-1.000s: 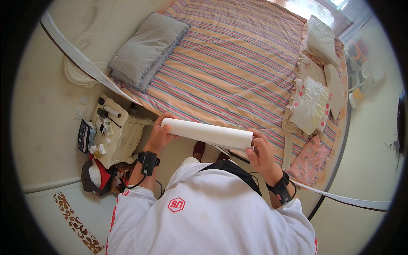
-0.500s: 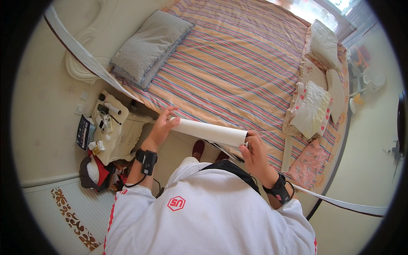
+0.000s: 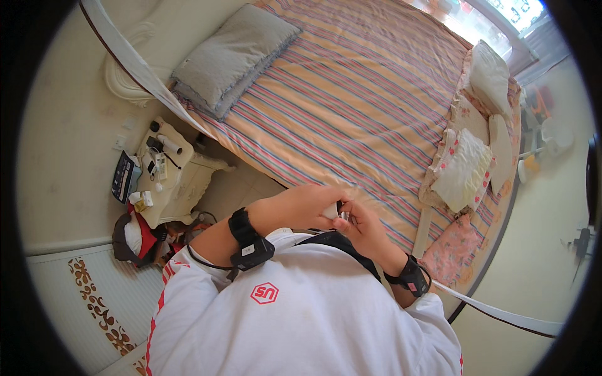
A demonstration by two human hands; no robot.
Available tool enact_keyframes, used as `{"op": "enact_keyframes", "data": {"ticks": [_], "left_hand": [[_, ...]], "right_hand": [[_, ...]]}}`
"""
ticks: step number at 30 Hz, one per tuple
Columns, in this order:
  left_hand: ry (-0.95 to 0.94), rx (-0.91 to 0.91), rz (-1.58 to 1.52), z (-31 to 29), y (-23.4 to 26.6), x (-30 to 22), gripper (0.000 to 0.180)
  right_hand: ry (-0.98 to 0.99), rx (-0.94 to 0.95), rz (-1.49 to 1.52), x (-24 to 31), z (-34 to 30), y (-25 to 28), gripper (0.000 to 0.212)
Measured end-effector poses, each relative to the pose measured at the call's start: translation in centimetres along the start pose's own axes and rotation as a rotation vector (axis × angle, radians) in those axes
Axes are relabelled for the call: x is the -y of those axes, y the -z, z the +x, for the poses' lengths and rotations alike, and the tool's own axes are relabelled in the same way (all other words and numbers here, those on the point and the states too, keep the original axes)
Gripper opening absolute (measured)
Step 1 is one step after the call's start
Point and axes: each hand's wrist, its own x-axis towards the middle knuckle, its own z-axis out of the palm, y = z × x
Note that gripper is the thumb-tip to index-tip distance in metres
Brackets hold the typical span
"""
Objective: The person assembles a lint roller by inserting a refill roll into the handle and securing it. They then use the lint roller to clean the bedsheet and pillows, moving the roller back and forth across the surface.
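Note:
A white roll (image 3: 330, 211), seen earlier as a long tube with a dark end, shows only a small part between my hands in front of my belly. My left hand (image 3: 311, 202) is wrapped round it, its back toward me. Against it from the right, my right hand (image 3: 359, 227) has its fingers and thumb closed at the roll's dark end. The rest of the roll is hidden behind my hands.
Ahead is a bed with a striped sheet (image 3: 351, 94). Grey pillows (image 3: 235, 59) lie at its left; folded bedding (image 3: 464, 169) and a pink floral cloth (image 3: 448, 250) at its right. A cream nightstand (image 3: 182, 188) with small items stands left. White strips of bed netting edge cross both sides.
My left hand has moved right to meet my right hand. The roll, held lengthwise between both hands before, is now mostly hidden by them. The view has shifted slightly.

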Motion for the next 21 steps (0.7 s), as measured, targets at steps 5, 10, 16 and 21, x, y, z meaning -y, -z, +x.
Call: {"op": "enact_keyframes", "data": {"ticks": [5, 10, 16, 21], "left_hand": [[0.128, -0.014, -0.123, -0.6, -0.3, -0.3, 0.041], [0.246, 0.08, -0.076, -0.8, -0.4, 0.0, 0.041], [0.357, 0.196, -0.302, -1.5, -1.1, 2.0, 0.044], [0.365, 0.198, -0.304, -1.9, -1.7, 2.7, 0.046]], "right_hand": [[-0.059, 0.063, 0.01, -0.3, -0.9, -0.4, 0.024], [0.051, -0.034, 0.002, -1.2, -1.5, -0.9, 0.022], [0.028, -0.058, -0.1, -2.2, -2.1, -0.7, 0.021], [0.125, -0.113, -0.259, -2.7, -1.9, -0.8, 0.025]]}}
